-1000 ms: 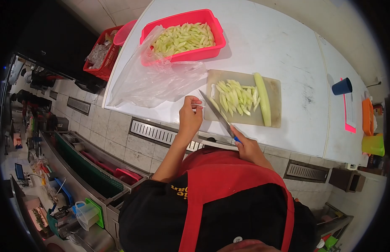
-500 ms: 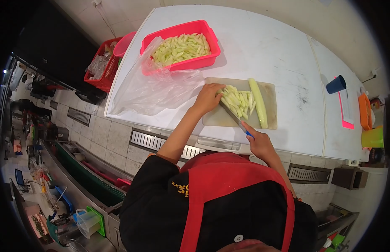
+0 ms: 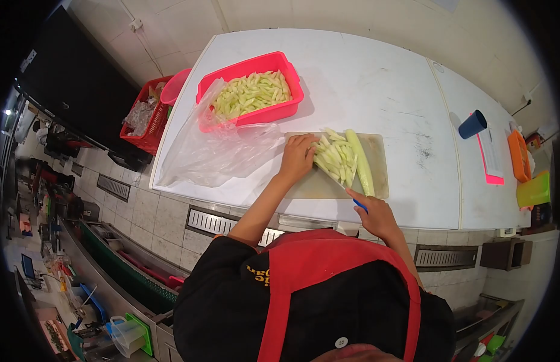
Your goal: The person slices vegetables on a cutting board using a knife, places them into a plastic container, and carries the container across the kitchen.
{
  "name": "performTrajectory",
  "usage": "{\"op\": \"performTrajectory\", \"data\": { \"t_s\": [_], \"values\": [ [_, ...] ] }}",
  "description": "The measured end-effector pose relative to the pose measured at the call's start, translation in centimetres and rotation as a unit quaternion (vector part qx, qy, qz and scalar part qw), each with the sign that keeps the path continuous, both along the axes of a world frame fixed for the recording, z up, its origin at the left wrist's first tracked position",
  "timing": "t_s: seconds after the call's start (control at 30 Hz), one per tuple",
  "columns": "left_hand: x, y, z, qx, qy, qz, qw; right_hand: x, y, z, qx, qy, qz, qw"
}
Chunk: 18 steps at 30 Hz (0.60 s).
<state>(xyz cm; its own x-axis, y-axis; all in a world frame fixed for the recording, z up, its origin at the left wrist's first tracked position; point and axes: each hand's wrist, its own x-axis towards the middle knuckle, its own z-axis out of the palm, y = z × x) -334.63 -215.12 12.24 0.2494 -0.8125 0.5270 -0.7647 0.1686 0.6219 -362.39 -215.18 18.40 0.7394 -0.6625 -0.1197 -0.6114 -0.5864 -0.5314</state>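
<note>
On the grey cutting board [image 3: 375,158] lies a heap of pale green strips, which look like cut peeled cucumber [image 3: 335,158]. A long peeled cucumber [image 3: 361,164] rests along the heap's right side. My left hand [image 3: 298,158] curls its fingers against the left side of the strips. My right hand [image 3: 376,213] is wrapped round the blue handle of a knife [image 3: 360,206]. The blade points up and left into the near side of the heap, and the strips mostly hide it.
A pink tub [image 3: 280,113] of cut strips stands at the back left of the white table [image 3: 364,78]. A clear plastic bag [image 3: 216,160] drapes from it. Far right are a blue cup [image 3: 473,124], a paper with a pink edge [image 3: 491,154] and an orange basket [image 3: 519,157].
The strips have shifted towards the far edge of the board and closer to the whole cucumber. The knife blade has moved from the heap's left side to its near side. The camera view has tilted slightly.
</note>
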Motion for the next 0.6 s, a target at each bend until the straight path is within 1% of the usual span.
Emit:
{"op": "performTrajectory", "data": {
  "t_s": [0.1, 0.2, 0.4, 0.5, 0.6],
  "values": [
    [0.6, 2.1, 2.6, 0.015, -0.012, -0.077, 0.997, -0.1, 0.4, 1.9, -0.004, 0.058, -0.002, 0.998],
    [0.6, 3.4, 4.5, 0.135, -0.028, -0.188, 0.972, -0.6, 0.4, 2.7, -0.036, 0.037, 0.007, 0.999],
    [-0.1, 2.2, 5.9, 0.172, -0.094, -0.198, 0.96, -1.7, 0.5, 4.4, -0.112, 0.029, 0.008, 0.993],
    [0.6, 0.6, 6.1, 0.124, -0.099, -0.185, 0.97, -2.7, 0.8, 5.1, -0.084, 0.029, -0.012, 0.996],
    [2.6, -3.3, 4.1, 0.108, -0.067, -0.126, 0.984, -3.9, 0.9, 5.4, -0.027, 0.002, -0.046, 0.999]
  ]
}}
